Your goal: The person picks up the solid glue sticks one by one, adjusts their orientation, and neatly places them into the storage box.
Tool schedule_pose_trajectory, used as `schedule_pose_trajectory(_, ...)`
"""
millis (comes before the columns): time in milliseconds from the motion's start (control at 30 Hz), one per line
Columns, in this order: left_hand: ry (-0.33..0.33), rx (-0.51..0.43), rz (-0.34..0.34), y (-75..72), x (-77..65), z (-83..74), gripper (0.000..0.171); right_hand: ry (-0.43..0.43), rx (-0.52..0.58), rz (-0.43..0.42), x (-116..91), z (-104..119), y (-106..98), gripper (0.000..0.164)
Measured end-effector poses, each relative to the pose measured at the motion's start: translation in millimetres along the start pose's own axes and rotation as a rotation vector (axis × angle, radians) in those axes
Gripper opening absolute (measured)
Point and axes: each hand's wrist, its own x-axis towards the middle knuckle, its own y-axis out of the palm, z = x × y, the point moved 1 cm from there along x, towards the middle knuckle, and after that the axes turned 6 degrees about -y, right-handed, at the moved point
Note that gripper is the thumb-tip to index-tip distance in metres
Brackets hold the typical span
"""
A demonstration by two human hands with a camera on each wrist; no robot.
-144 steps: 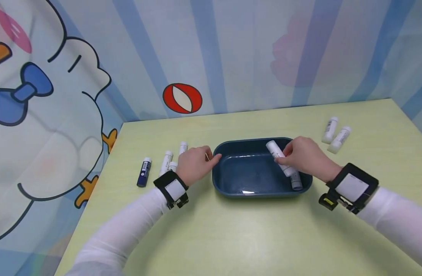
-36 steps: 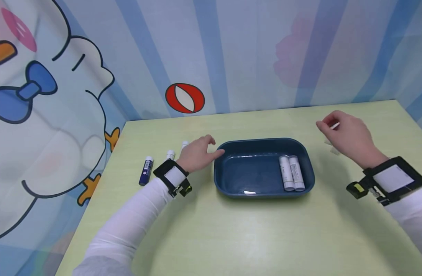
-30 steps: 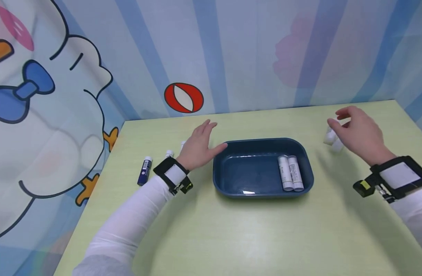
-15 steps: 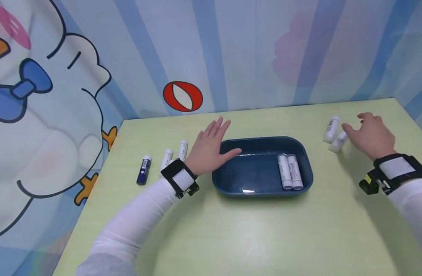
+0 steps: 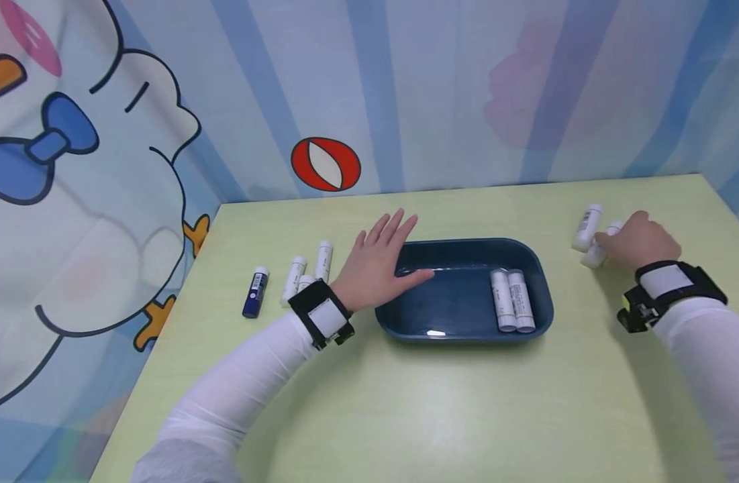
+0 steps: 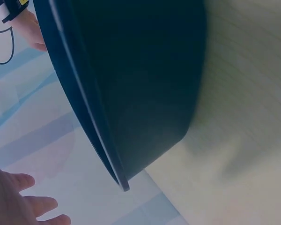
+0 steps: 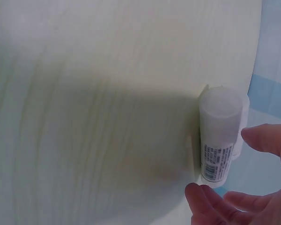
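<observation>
My right hand (image 5: 637, 241) is at a white glue stick (image 5: 595, 255) on the right of the table. In the right wrist view its thumb and fingers stand on either side of that glue stick (image 7: 218, 136), fingertips right by its lower end. A second white glue stick (image 5: 586, 227) lies alongside. My left hand (image 5: 375, 268), fingers spread and straight, hovers over the left end of the dark blue tray (image 5: 466, 339), holding nothing. Two white glue sticks, one (image 5: 503, 300) beside the other (image 5: 521, 300), lie side by side in the tray's right end.
Left of the tray lie several white glue sticks, one of them (image 5: 293, 280) partly beside my left wrist, and a navy glue stick (image 5: 256, 292) with a white cap. A printed wall (image 5: 435, 100) rises behind the pale table (image 5: 429, 416).
A second white glue stick has come to lie in the tray. My right hand has moved from the tray to the glue sticks at the right; my left hand has opened and shifted right over the tray.
</observation>
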Motion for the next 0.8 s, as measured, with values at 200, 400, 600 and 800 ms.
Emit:
schedule_pose_trajectory(200,-0.002,0.018,0.015,2.0,-0.9,-0.7,0.089,0.011,0.030,-0.013,-2,-2,5,0.061)
schedule_pose_trajectory(400,0.031,0.020,0.020,4.8,-1.7,-1.7,0.089,0.002,0.053,-0.020,-3,-9,9,0.044)
schedule_pose_trajectory(600,0.050,0.033,0.026,8.9,-1.2,-3.8,0.089,-0.007,0.042,-0.041,1,-19,13,0.041)
schedule_pose_trajectory(800,0.067,0.068,0.043,9.7,0.3,-8.3,0.090,-0.062,0.068,-0.107,-4,-19,11,0.045)
